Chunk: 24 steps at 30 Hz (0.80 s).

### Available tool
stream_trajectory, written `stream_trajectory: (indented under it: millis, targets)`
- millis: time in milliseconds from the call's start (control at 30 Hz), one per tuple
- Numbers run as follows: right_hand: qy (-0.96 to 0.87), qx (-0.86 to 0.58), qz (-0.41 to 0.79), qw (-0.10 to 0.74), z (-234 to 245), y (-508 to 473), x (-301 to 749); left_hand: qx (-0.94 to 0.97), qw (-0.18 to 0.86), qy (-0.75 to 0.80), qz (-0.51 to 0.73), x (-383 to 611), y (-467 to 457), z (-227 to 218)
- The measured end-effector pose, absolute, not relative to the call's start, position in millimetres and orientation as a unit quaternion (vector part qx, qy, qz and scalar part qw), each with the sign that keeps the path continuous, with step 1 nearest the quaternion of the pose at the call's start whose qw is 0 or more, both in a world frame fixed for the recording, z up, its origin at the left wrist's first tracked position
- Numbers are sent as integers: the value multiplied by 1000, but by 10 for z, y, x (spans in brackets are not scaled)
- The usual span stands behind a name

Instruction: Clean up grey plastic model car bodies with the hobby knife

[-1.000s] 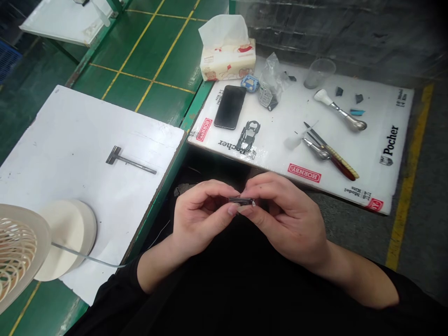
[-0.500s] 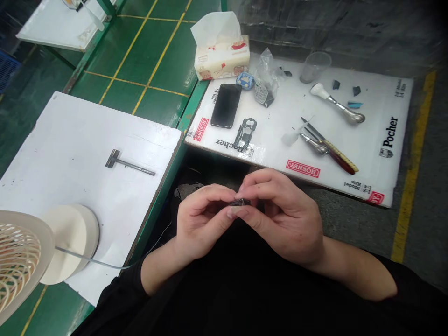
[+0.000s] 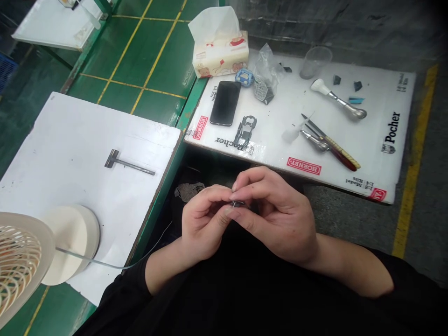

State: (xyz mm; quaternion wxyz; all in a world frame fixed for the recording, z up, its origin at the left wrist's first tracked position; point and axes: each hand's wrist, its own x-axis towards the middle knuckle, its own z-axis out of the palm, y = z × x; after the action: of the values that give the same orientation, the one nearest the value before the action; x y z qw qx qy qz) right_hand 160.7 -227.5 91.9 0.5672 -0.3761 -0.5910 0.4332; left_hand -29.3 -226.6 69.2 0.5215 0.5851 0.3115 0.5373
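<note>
Head view: a small dark metal part [image 3: 238, 204] sits pinched between the fingertips of both hands, mostly hidden – its long axis seems to run left to right; the left hand [image 3: 204, 224] and right hand [image 3: 280, 219] clamp it together, about equally near, above a black garment [image 3: 224, 294], just short of a white printed board [image 3: 276, 154]; a green workbench [image 3: 157, 58] lies far left.
</note>
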Motion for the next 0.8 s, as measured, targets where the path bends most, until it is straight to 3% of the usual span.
stream_trajectory:
  millis: [267, 800]
  targets:
    - [-558, -332, 461, 605, 905, -2235, 1536, 571, 494, 354, 552, -218, -2368, 629]
    - [-540, -346, 499, 583, 899, -2228, 1450, 550, 453, 397, 577, -193, -2522, 506]
